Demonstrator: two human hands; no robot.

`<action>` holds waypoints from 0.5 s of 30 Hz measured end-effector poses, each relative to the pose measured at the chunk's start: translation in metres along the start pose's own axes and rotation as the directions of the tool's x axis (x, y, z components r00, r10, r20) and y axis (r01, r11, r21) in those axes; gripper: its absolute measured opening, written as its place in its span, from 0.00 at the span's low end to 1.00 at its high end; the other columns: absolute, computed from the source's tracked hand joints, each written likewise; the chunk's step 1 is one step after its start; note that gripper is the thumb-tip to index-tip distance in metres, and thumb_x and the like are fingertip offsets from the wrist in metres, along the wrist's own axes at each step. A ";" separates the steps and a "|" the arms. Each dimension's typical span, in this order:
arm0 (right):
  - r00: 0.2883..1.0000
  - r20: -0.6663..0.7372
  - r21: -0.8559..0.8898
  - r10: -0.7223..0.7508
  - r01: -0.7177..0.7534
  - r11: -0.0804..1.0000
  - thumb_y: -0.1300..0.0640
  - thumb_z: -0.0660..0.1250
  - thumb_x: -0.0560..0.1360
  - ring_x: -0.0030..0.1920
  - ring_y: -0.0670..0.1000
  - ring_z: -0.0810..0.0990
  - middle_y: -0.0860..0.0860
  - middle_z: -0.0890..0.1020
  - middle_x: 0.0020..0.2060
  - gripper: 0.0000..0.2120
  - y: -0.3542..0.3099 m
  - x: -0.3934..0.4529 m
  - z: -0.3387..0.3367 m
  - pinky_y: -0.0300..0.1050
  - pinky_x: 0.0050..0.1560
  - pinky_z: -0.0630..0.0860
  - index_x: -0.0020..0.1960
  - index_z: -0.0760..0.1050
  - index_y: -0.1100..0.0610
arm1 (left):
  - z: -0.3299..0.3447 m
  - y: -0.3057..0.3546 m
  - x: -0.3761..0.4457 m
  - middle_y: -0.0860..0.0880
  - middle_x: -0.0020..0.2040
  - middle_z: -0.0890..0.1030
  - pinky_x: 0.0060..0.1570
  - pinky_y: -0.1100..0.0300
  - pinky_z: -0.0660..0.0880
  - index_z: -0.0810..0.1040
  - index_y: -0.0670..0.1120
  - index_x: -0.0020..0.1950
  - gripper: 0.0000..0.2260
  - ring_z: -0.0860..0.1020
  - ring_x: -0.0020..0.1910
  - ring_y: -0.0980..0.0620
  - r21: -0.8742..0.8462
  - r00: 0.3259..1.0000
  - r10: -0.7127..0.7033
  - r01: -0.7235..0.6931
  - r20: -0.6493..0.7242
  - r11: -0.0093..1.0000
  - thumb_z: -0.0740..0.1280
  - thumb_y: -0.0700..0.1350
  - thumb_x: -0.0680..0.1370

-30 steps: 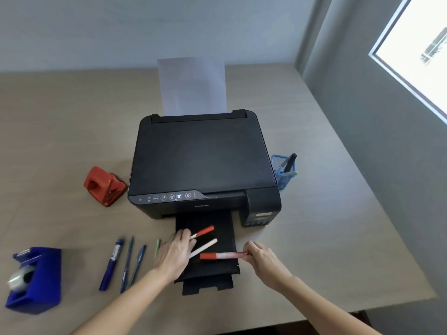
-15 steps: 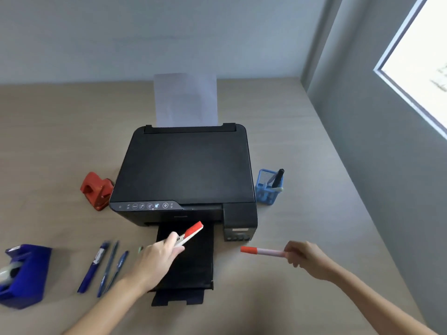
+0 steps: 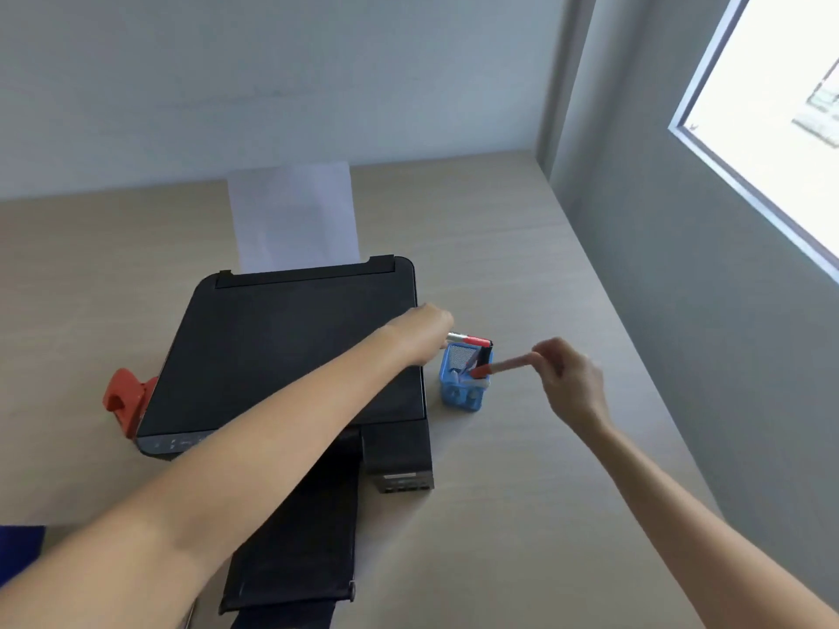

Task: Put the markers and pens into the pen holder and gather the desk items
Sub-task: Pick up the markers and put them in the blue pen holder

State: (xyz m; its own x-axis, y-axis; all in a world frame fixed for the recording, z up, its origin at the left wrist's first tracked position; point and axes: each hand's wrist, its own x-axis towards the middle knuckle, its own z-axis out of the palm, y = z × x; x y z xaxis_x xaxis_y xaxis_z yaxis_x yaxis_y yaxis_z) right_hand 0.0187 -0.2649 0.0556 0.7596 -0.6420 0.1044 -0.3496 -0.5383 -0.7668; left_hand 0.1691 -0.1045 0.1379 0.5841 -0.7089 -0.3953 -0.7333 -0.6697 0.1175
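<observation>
Since half a second ago both hands have left the printer's front tray and travelled to the blue mesh pen holder (image 3: 465, 381), which stands on the desk (image 3: 522, 247) just beside the printer's (image 3: 290, 351) right edge.

Taking the printer as the landmark and going left to right: a red hole punch (image 3: 125, 399) sits against its left side, partly hidden behind the body. A sheet of white paper (image 3: 293, 215) stands up from its rear feeder. The left forearm reaches diagonally across the lid, and the left hand (image 3: 424, 333) hovers past the printer's right edge, closed around a red-capped marker (image 3: 470, 340) whose capped end sticks out over the far rim of the holder. Whether it holds a second pen as well cannot be told, since the fingers hide it.

Right of the holder, the right hand (image 3: 570, 381) pinches the tail of a pink-barrelled marker (image 3: 501, 366) between thumb and fingertips. This marker slants down to the left, its red cap just inside the holder's mouth, next to a dark pen (image 3: 486, 356) already standing there.

At the frame's lower left edge, well left of the printer's output tray (image 3: 295, 551), a sliver of a dark blue object (image 3: 18, 551) shows.
</observation>
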 end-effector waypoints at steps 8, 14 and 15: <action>0.969 0.174 -0.145 -0.176 0.202 0.969 0.59 0.64 0.75 0.35 0.52 0.71 0.49 0.75 0.34 0.06 -0.001 0.030 0.017 0.43 0.40 0.64 0.42 0.75 0.61 | 0.015 0.031 0.084 0.49 0.36 0.75 0.58 0.54 0.77 0.79 0.39 0.56 0.12 0.81 0.53 0.44 0.348 0.930 -0.099 -0.032 0.353 0.937 0.68 0.46 0.79; 0.941 0.316 -0.213 -0.118 0.192 0.958 0.58 0.62 0.77 0.42 0.59 0.78 0.55 0.80 0.39 0.09 0.010 0.033 0.040 0.43 0.40 0.65 0.44 0.77 0.62 | 0.033 0.034 0.098 0.47 0.33 0.70 0.57 0.53 0.77 0.78 0.38 0.61 0.17 0.81 0.56 0.44 0.293 0.929 -0.098 -0.012 0.357 0.956 0.72 0.46 0.76; 0.935 0.338 -0.220 -0.103 0.186 0.958 0.57 0.61 0.78 0.44 0.60 0.79 0.56 0.81 0.42 0.10 0.008 0.032 0.042 0.44 0.41 0.67 0.48 0.77 0.62 | 0.031 0.032 0.095 0.46 0.36 0.72 0.56 0.53 0.78 0.78 0.38 0.60 0.16 0.81 0.57 0.43 0.268 0.938 -0.086 -0.008 0.337 0.963 0.71 0.46 0.77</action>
State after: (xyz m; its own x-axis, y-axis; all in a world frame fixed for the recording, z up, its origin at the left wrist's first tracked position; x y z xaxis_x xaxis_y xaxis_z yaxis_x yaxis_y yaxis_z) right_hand 0.0633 -0.2671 0.0264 0.9322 -0.3600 -0.0374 -0.3146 -0.7548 -0.5756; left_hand 0.1901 -0.1860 0.0757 0.4932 -0.5329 -0.6876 -0.8046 -0.5800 -0.1276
